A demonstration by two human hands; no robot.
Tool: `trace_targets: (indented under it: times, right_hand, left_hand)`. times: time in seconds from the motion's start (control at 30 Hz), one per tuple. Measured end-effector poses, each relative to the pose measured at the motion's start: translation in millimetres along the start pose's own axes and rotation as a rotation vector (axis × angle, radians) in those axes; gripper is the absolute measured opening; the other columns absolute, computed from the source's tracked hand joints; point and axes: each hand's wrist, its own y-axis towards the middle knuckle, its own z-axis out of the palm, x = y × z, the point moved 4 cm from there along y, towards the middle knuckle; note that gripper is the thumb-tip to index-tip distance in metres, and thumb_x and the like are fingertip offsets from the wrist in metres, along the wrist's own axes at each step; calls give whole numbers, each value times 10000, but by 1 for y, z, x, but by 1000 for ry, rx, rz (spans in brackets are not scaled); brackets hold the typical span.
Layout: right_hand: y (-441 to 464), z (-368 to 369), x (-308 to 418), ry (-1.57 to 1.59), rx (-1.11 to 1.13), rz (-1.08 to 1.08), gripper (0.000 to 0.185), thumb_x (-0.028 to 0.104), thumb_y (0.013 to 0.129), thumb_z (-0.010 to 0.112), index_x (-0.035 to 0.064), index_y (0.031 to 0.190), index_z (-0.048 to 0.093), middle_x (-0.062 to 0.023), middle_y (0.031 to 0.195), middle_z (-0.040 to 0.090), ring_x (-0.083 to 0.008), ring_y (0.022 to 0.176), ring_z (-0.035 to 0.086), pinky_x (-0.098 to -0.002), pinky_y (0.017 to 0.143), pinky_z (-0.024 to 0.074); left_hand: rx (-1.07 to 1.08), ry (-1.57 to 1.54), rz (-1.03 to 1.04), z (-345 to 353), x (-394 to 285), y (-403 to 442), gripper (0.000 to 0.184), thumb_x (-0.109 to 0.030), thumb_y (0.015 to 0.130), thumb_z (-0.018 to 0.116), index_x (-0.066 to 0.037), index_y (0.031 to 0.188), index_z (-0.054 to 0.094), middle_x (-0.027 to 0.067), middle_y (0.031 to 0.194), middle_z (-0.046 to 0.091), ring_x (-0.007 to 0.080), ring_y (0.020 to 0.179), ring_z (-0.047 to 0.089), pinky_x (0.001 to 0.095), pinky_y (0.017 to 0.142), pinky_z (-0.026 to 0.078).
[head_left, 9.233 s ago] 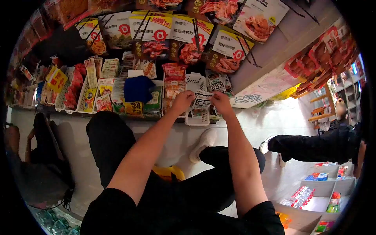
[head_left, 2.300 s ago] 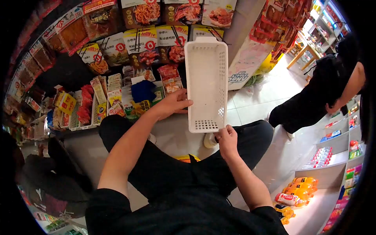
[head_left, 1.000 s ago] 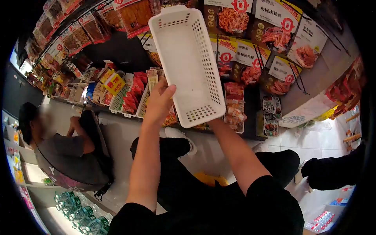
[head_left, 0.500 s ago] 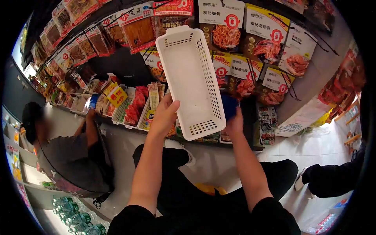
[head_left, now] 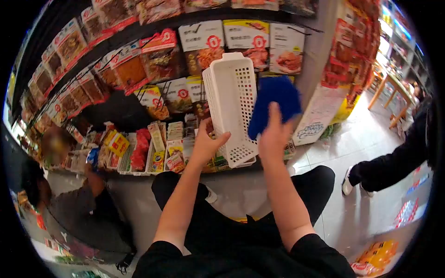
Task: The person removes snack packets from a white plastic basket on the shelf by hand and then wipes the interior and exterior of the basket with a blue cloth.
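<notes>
- A big dark rack (head_left: 121,110) of hanging food packs is past the fingers. White packs (head_left: 202,41) just beyond the basket have round red badges like a 0; their black words are too blurry to read.
- The shiny grey floor (head_left: 333,204) is below both hands.
- A row of little snack packs (head_left: 140,150) runs left from the left fingers, bright and crinkly.
- A person (head_left: 76,213) in a dark grey top is well left of the left fingers.
- Right of the right fingers, well apart, are someone's black trousers (head_left: 389,169).
- The long white basket (head_left: 229,109) is hard plastic with square holes. It is tipped up between the hands, hiding some packs behind it.
- A white panel (head_left: 316,107) just right of the right fingers has curly letters, too blurry to read.
- The soft blue cloth (head_left: 276,95) is at the right fingertips, by the basket's right side. I can't tell if they touch.
- The right hand (head_left: 274,139), a bit blurry, grips the cloth.
- The left hand (head_left: 207,146) holds the basket's left side, thumb in front.
- A yellow card (head_left: 116,143), left of the left fingers, has blurry red writing.
</notes>
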Motion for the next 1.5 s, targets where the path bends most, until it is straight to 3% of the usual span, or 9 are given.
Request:
trace_targets:
  times: [0.5,0.73,0.83,0.9,1.1,1.17,1.23,1.33,1.5]
  right_hand:
    - [77,29,-44,-237,300,154,502,351,874,439,-90,1106,499,-256,1139,511,-368,1005,510,-389,880,352]
    - [68,37,-26,-517,554,-280,487,354,843,449,-61,1086,526,-267,1160,507,-376,1053,494,-379,906,355]
    - [63,32,-11,-376,636,45,443,335,842,451,-31,1072,547,-254,1058,575,-376,978,541,-377,864,391]
    - [51,27,-11,-635,645,-95,397,303,846,469,-53,997,559,-218,933,618,-341,893,574,-373,797,414]
    - [52,24,-6,-25,59,87,442,312,862,442,-83,1039,530,-227,964,578,-348,932,536,-383,841,383]
    - [69,28,-10,-229,155,156,434,305,862,438,-91,1012,535,-261,987,566,-375,959,526,-388,859,371]
    - [67,35,1,-663,326,-108,379,240,830,445,-86,998,539,-323,1007,525,-451,988,484,-430,867,387]
    - [61,40,-6,-535,505,-617,270,154,793,463,-14,980,559,-292,1010,530,-453,962,481,-472,835,400]
    - [60,22,-18,-635,772,-351,270,144,784,451,-54,944,540,-278,828,566,-451,842,532,-447,780,418]
  left_hand:
    - [189,538,218,47,-37,-10,977,-386,654,726,48,1370,224,246,1323,352,333,1222,376,389,1015,308]
    - [347,399,186,36,-67,-1,935,-330,676,720,80,1354,224,222,1239,431,273,1143,444,352,970,354]
    - [388,275,183,34,-53,11,845,-291,697,713,52,1337,279,187,1182,475,235,1069,484,342,901,406]
    - [390,88,133,34,-43,19,789,-267,692,716,39,1308,329,181,1160,483,223,1029,490,331,858,422]
    - [385,-32,60,44,-44,17,754,-247,739,700,38,1324,320,109,1016,570,152,902,535,269,773,450]
    - [425,-36,33,49,-46,10,753,-258,741,698,39,1322,322,101,987,570,138,875,533,267,746,453]
    - [442,2,28,51,-47,11,748,-260,737,696,40,1315,328,93,969,566,127,848,530,268,724,454]
    - [473,235,111,42,-76,6,715,-239,734,684,42,1296,342,92,970,564,127,838,527,267,704,453]
    - [540,108,84,33,-46,10,718,-264,764,662,1,1334,315,121,1156,521,196,1016,517,313,783,476]
